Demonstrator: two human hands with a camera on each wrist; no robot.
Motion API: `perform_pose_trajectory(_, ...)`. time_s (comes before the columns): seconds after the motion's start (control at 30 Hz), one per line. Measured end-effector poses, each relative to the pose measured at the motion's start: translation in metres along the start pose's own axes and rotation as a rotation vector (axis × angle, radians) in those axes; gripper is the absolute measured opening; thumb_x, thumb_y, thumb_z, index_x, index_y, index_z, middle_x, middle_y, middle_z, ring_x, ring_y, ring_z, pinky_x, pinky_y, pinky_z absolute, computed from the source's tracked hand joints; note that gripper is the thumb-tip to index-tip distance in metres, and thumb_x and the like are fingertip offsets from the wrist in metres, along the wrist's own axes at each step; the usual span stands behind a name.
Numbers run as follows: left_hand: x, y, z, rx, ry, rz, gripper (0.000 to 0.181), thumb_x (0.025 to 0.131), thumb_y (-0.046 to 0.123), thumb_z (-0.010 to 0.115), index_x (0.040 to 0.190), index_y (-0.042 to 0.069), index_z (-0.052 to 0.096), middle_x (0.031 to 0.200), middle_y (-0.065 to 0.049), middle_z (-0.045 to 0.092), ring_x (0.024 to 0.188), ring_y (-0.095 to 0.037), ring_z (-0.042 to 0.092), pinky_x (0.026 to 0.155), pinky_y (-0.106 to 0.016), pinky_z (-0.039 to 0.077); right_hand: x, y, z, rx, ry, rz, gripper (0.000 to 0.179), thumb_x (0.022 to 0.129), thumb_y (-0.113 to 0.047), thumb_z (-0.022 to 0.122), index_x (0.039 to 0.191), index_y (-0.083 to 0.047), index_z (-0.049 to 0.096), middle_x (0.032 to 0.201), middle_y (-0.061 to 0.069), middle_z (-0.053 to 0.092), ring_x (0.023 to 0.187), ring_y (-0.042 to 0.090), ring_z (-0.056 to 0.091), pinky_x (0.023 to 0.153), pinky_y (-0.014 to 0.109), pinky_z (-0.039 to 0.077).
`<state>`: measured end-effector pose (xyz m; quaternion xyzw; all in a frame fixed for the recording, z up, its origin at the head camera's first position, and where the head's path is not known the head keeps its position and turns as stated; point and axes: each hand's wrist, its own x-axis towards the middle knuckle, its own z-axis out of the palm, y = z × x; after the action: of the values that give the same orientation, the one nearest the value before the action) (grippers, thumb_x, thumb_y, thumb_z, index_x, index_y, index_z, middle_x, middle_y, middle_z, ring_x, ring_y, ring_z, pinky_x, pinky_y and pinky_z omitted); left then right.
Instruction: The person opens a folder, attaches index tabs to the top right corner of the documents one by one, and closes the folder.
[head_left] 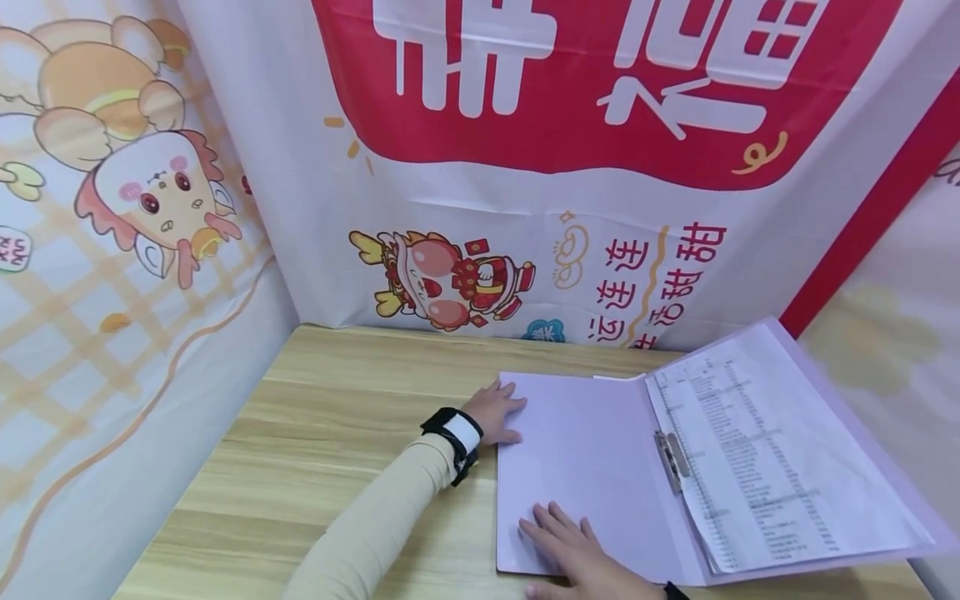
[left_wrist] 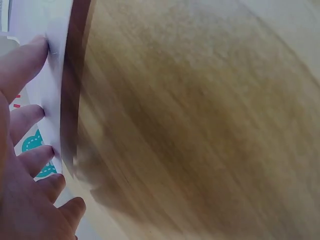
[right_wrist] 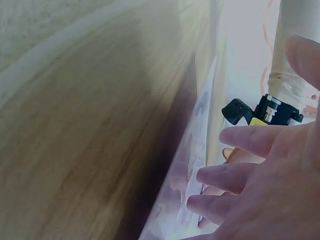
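Note:
A light purple file folder point(head_left: 592, 450) lies spread on the wooden table, its right cover tilted up. Printed sheets point(head_left: 780, 458) rest against that right side, by a metal clip point(head_left: 672, 460) near the spine. My left hand point(head_left: 491, 412) is at the folder's left edge, fingers spread and fingertips on the cover; in the left wrist view the fingers point(left_wrist: 25, 62) reach over the folder's edge point(left_wrist: 57, 75). My right hand point(head_left: 581, 554) lies over the lower part of the left cover, fingers extended. From the right wrist, that hand point(right_wrist: 270, 185) appears beside the folder's edge point(right_wrist: 170, 205).
The wood-grain table point(head_left: 360, 400) extends left of the folder. A printed cloth point(head_left: 450, 192) with red lettering hangs behind the table, and another cloth with cartoon figures point(head_left: 157, 183) hangs at the left. A black band point(head_left: 455, 437) is strapped round the left wrist.

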<state>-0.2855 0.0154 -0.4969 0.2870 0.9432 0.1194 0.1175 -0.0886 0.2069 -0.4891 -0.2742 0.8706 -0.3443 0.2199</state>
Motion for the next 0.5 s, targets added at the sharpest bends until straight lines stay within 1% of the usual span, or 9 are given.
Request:
perform_pose_trajectory(0.07,0.001,0.000,0.000,0.002,-0.002,-0.003,0.066,0.092,0.041,0.074,0.150,0.016,0.052,0.164,-0.014,0.032,0.152,-0.040,0.020,0.122,-0.053,0.021,-0.001,0.001,-0.001,0.014,-0.002,0.002,0.074,0.100,-0.045,0.062,0.156,-0.003,0.038,0.160,0.032,0.028,0.145,0.060,0.016,0.101,0.086,0.006)
perform_pose_trajectory(0.13,0.002,0.000,0.001,-0.005,-0.001,-0.002,0.066,0.093,0.041,0.074,0.150,0.017,0.052,0.164,-0.014,0.031,0.152,-0.040,0.020,0.122,-0.053,0.021,-0.004,0.002,-0.005,0.020,0.015,0.005,0.073,0.100,-0.046,0.061,0.155,-0.003,0.039,0.160,0.031,0.028,0.146,0.058,0.018,0.104,0.084,0.007)
perform_pose_trajectory(0.17,0.002,0.000,0.001,-0.009,0.003,-0.002,0.067,0.092,0.042,0.074,0.150,0.017,0.053,0.164,-0.014,0.032,0.152,-0.040,0.021,0.121,-0.054,0.022,-0.007,0.002,-0.008,0.018,0.033,0.007,0.073,0.100,-0.046,0.061,0.155,-0.004,0.040,0.160,0.030,0.028,0.146,0.057,0.019,0.106,0.082,0.008)
perform_pose_trajectory(0.23,0.003,-0.002,0.002,-0.019,-0.001,0.004,0.069,0.092,0.045,0.074,0.151,0.017,0.051,0.165,-0.014,0.029,0.153,-0.040,0.019,0.121,-0.056,0.022,-0.012,0.002,-0.016,-0.014,0.094,-0.003,0.073,0.099,-0.048,0.062,0.154,-0.004,0.042,0.159,0.030,0.031,0.145,0.054,0.024,0.109,0.077,0.015)
perform_pose_trajectory(0.33,0.003,-0.005,0.005,-0.025,0.002,0.012,0.078,0.088,0.053,0.075,0.153,0.018,0.049,0.165,-0.014,0.028,0.153,-0.040,0.019,0.120,-0.059,0.022,-0.021,0.003,-0.038,-0.095,0.206,-0.008,0.073,0.097,-0.047,0.065,0.151,-0.002,0.046,0.155,0.032,0.036,0.142,0.052,0.034,0.109,0.072,0.026)
perform_pose_trajectory(0.4,0.004,-0.007,0.008,-0.008,-0.008,0.011,0.086,0.085,0.060,0.074,0.155,0.020,0.045,0.167,-0.012,0.024,0.154,-0.038,0.016,0.120,-0.060,0.020,-0.026,0.005,-0.058,-0.123,0.256,0.003,0.071,0.097,-0.043,0.067,0.149,0.001,0.047,0.152,0.033,0.040,0.138,0.053,0.038,0.107,0.071,0.031)
perform_pose_trajectory(0.43,0.004,-0.009,0.010,0.004,-0.013,0.009,0.089,0.083,0.063,0.075,0.156,0.021,0.044,0.167,-0.011,0.023,0.154,-0.038,0.015,0.120,-0.060,0.020,-0.028,0.007,-0.068,-0.125,0.265,0.025,0.071,0.097,-0.043,0.067,0.148,0.002,0.047,0.151,0.033,0.041,0.138,0.053,0.039,0.107,0.070,0.032)
perform_pose_trajectory(0.5,0.004,-0.011,0.012,0.036,-0.013,0.010,0.095,0.079,0.067,0.076,0.156,0.022,0.043,0.168,-0.010,0.022,0.154,-0.037,0.015,0.120,-0.061,0.020,-0.032,0.011,-0.088,-0.100,0.263,0.101,0.070,0.097,-0.041,0.068,0.148,0.002,0.047,0.151,0.032,0.042,0.138,0.053,0.039,0.108,0.069,0.032)
